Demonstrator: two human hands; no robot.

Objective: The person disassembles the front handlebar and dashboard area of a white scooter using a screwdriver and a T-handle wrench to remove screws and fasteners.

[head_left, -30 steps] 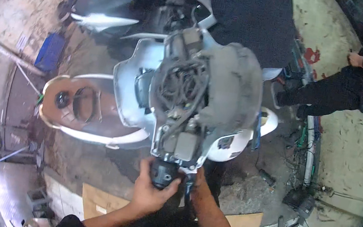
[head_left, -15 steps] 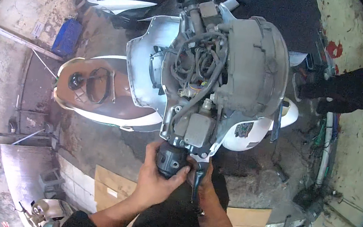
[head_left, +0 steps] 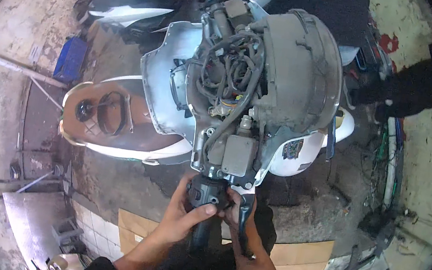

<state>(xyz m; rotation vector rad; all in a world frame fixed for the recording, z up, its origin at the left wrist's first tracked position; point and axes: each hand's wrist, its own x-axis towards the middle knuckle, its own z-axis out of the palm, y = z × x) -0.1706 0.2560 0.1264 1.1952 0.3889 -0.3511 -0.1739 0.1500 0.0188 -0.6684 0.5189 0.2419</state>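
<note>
A partly stripped scooter front (head_left: 234, 87) faces me with its headlight cowl off and wiring exposed. At its near end sits a black handlebar switch housing (head_left: 201, 193), with a black grip (head_left: 203, 237) running toward me. My left hand (head_left: 181, 216) wraps the housing from the left, thumb pressed on its near face. My right hand (head_left: 233, 214) closes on the housing's right side; its fingertips are partly hidden behind the black brake lever (head_left: 245, 215). Just beyond is a grey brake fluid reservoir (head_left: 239, 155) with a metal cover.
The scooter's brown seat (head_left: 102, 112) with white side panels extends left. A bundle of hoses and cables (head_left: 230, 76) fills the open cowl. Another scooter (head_left: 129, 2) stands at the far left, near a blue bin (head_left: 71, 59). Flattened cardboard (head_left: 298, 256) lies by my legs. A person's dark-clothed leg (head_left: 406, 96) is at right.
The view has shifted slightly. The switch housing looks turned, and the grip below it now shows. My left thumb has moved a little down and inward; both hands stay on the housing.
</note>
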